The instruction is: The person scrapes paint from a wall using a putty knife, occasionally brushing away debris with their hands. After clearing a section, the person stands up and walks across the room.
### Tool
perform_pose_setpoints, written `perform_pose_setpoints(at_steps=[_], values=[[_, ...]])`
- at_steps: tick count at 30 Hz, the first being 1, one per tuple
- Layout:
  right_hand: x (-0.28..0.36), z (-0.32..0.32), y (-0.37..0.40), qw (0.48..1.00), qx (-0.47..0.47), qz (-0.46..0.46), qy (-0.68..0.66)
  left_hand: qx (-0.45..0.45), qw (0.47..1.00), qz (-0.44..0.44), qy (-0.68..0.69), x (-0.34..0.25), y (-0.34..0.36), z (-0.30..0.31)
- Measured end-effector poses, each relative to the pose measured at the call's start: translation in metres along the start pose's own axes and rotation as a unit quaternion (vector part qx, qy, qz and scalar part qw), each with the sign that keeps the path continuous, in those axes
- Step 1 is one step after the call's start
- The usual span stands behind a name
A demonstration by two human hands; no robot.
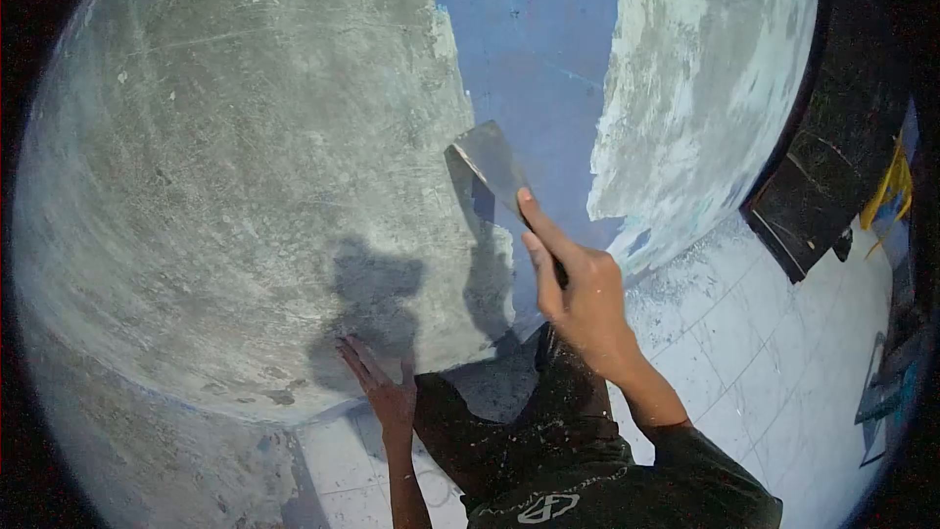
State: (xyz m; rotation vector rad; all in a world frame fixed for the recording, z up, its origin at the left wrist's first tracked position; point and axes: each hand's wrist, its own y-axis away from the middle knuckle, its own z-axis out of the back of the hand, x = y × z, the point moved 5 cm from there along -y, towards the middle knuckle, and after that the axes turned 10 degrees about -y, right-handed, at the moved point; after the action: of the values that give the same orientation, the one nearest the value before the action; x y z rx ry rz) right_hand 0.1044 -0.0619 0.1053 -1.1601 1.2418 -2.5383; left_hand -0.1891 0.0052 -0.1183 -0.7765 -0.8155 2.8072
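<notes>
My right hand (587, 299) is wrapped round the dark handle of a wide-bladed scraper (494, 159), thumb and forefinger reaching toward the blade. The blade's edge overlaps the left border of a blue painted strip (534, 49) on the wall, where paint meets bare grey. Lower left, my left hand (384, 387) holds nothing, its fingers stretched out close to the grey wall surface (245, 186). Shadows of my head and of the arm with the scraper fall on the wall.
Right of the blue strip the wall shows patchy whitish remains (676, 59). A dark panel (832, 118) borders the wall at the right, with something yellow (891, 186) beyond it. White floor tiles (725, 333) lie below, dusted with paint flakes near the wall's foot.
</notes>
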Motion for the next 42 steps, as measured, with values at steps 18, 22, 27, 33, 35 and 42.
perform_pose_setpoints(at_steps=[18, 22, 27, 33, 35, 42], values=[[-0.002, -0.019, -0.009, 0.998, -0.034, 0.059, -0.017, 0.034, 0.999, -0.001, 0.009, -0.001, 0.004, 0.004], [0.01, -0.011, -0.017, 0.998, -0.031, 0.055, -0.021, 0.018, 1.0, -0.011, 0.007, -0.006, 0.006, 0.007], [0.001, -0.021, -0.021, 0.996, -0.043, 0.076, -0.018, 0.004, 0.999, -0.03, -0.028, -0.003, 0.003, 0.003], [-0.006, -0.028, -0.002, 0.996, -0.057, 0.055, -0.05, 0.032, 0.997, -0.053, -0.044, 0.015, 0.012, 0.004], [-0.002, -0.029, -0.009, 0.995, -0.062, 0.055, -0.058, 0.029, 0.995, -0.065, -0.067, 0.022, 0.011, -0.002], [-0.008, -0.029, -0.01, 0.984, -0.108, 0.131, -0.055, 0.078, 0.997, -0.008, -0.02, 0.022, 0.021, 0.008]])
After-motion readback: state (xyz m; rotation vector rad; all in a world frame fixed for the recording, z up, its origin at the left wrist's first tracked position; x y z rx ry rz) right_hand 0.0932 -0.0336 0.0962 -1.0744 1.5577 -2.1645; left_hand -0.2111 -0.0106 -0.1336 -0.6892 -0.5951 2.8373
